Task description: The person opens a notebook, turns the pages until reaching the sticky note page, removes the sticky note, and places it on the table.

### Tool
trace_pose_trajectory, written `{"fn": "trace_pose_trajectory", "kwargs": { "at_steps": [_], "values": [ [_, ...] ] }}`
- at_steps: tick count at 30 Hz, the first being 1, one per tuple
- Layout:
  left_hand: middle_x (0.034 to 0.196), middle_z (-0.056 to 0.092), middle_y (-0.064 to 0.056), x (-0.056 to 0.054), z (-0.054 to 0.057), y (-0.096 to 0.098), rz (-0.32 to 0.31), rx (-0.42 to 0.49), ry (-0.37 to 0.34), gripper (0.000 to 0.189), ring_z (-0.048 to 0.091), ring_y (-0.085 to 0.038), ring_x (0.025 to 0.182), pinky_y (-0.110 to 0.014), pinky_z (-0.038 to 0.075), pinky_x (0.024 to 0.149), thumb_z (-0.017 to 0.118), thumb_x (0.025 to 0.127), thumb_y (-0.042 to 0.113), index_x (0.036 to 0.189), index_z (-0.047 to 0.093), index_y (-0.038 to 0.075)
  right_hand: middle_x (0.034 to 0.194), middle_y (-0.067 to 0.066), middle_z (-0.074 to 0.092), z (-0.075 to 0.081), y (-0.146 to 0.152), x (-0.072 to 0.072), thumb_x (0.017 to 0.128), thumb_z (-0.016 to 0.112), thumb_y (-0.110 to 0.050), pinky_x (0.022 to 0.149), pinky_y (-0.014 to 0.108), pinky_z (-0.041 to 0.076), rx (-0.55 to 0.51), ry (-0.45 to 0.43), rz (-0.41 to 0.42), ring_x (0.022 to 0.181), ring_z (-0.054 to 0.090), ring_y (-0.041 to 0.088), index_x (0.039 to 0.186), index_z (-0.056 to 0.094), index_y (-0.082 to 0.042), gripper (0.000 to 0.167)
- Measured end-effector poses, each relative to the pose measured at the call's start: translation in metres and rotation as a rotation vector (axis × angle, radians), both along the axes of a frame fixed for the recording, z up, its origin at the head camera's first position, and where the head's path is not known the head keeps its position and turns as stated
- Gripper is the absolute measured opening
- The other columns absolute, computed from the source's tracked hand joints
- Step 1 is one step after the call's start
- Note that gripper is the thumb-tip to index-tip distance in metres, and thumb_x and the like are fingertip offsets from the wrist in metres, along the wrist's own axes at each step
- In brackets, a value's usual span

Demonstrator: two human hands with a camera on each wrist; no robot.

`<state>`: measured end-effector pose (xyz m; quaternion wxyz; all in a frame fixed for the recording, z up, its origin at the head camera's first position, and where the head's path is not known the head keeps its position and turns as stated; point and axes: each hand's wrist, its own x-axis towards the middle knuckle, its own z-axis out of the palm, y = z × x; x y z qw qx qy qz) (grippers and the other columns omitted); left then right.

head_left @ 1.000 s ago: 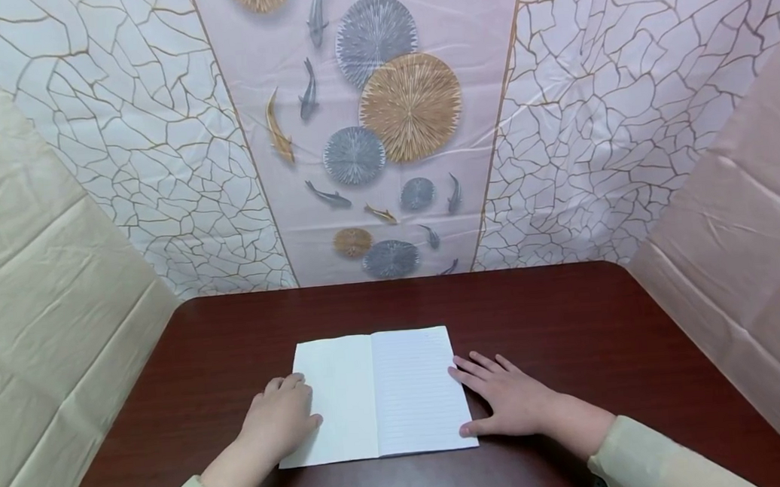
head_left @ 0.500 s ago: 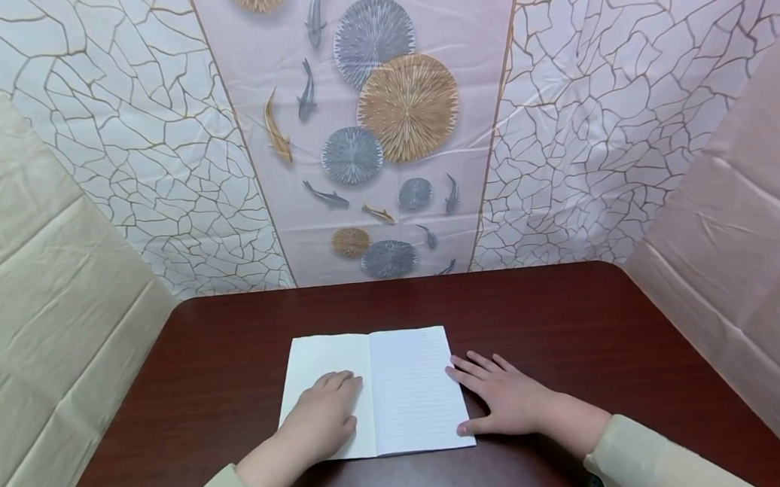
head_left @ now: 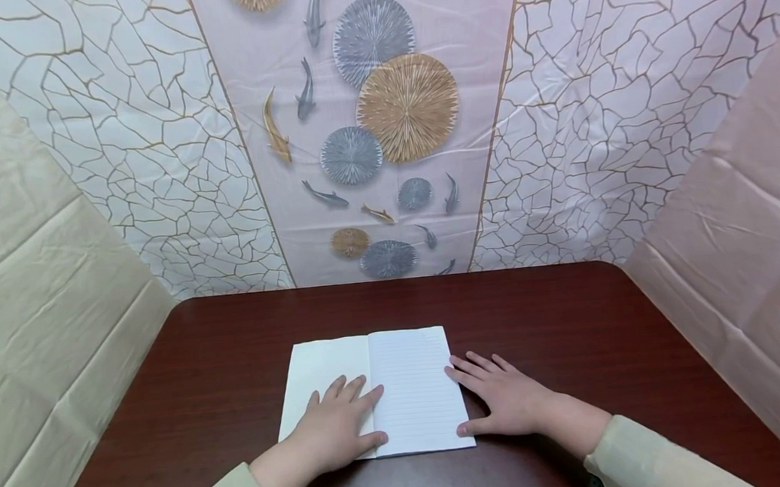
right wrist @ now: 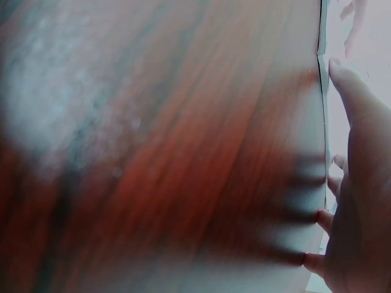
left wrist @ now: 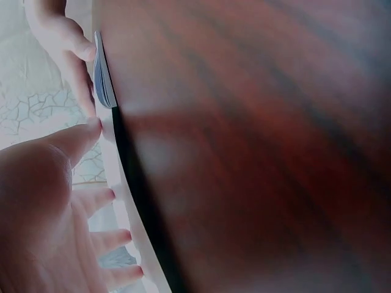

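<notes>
An open notebook [head_left: 417, 392] lies flat on the dark red-brown table, its left page plain and its right page ruled with lines. My left hand [head_left: 338, 428] is spread over the left page, with the thumb and index finger reaching the centre fold; in the left wrist view its fingertips [left wrist: 105, 194] touch the paper. At the right edge of the notebook rests my right hand [head_left: 510, 401], fingers spread. Its thumb and index fingertip lie on the ruled page's margin, while other fingertips [right wrist: 311, 262] touch the tabletop in the right wrist view.
The wooden table [head_left: 233, 330] has rounded far corners. Behind it hangs a patterned cloth [head_left: 384, 161] with fish and round motifs. Plain beige cloth walls [head_left: 47, 297] stand along both sides.
My left hand has moved right from the notebook's left edge, across the left page to the centre fold, and its fingers have spread. The right hand has stayed in place.
</notes>
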<state>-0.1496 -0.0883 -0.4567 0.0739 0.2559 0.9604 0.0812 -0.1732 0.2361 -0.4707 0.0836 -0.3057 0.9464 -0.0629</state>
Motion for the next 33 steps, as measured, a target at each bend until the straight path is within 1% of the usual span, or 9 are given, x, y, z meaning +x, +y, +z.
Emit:
{"fn": "trace_pose_trajectory", "kwargs": {
  "at_steps": [8, 16, 20, 26, 33],
  "values": [
    [0.154, 0.040, -0.013, -0.0001, -0.0008, 0.0005, -0.006, 0.002, -0.005, 0.071, 0.034, -0.044, 0.140, -0.071, 0.032, 0.101, 0.060, 0.090, 0.061, 0.149, 0.047, 0.025, 0.163, 0.002, 0.026, 0.0012, 0.0005, 0.0010, 0.083, 0.049, -0.081, 0.114, 0.061, 0.021, 0.002, 0.019, 0.010, 0.148, 0.022, 0.034, 0.156, 0.034, -0.025, 0.093],
    [0.156, 0.037, -0.011, -0.0014, -0.0016, 0.0007, -0.011, 0.000, -0.019, 0.072, 0.033, -0.044, 0.141, -0.072, 0.031, 0.101, 0.059, 0.090, 0.062, 0.150, 0.045, 0.025, 0.164, 0.000, 0.022, -0.0009, 0.0005, 0.0000, 0.076, 0.053, -0.085, 0.114, 0.062, 0.019, 0.019, -0.001, 0.010, 0.149, 0.018, 0.033, 0.157, 0.030, -0.028, 0.101],
    [0.157, 0.036, -0.009, -0.0026, -0.0027, 0.0003, -0.013, -0.009, -0.021, 0.072, 0.032, -0.044, 0.141, -0.072, 0.031, 0.101, 0.058, 0.090, 0.062, 0.151, 0.044, 0.026, 0.164, 0.000, 0.023, -0.0010, 0.0001, -0.0006, 0.075, 0.054, -0.085, 0.113, 0.062, 0.019, 0.017, 0.001, 0.005, 0.149, 0.018, 0.034, 0.157, 0.030, -0.028, 0.104],
    [0.157, 0.036, -0.009, -0.0036, -0.0038, 0.0001, -0.011, -0.010, -0.020, 0.072, 0.031, -0.044, 0.142, -0.072, 0.031, 0.102, 0.058, 0.090, 0.063, 0.151, 0.044, 0.026, 0.163, 0.001, 0.024, 0.0007, -0.0016, 0.0005, 0.075, 0.055, -0.085, 0.113, 0.064, 0.019, -0.004, 0.006, 0.002, 0.149, 0.019, 0.034, 0.156, 0.032, -0.027, 0.102],
    [0.157, 0.037, -0.009, -0.0030, -0.0022, 0.0009, -0.006, -0.011, -0.026, 0.072, 0.032, -0.044, 0.141, -0.072, 0.030, 0.102, 0.058, 0.089, 0.063, 0.150, 0.045, 0.026, 0.162, 0.002, 0.027, 0.0004, -0.0042, 0.0006, 0.077, 0.052, -0.084, 0.110, 0.067, 0.021, -0.023, 0.009, -0.009, 0.148, 0.022, 0.036, 0.155, 0.035, -0.027, 0.098]
  ]
}}
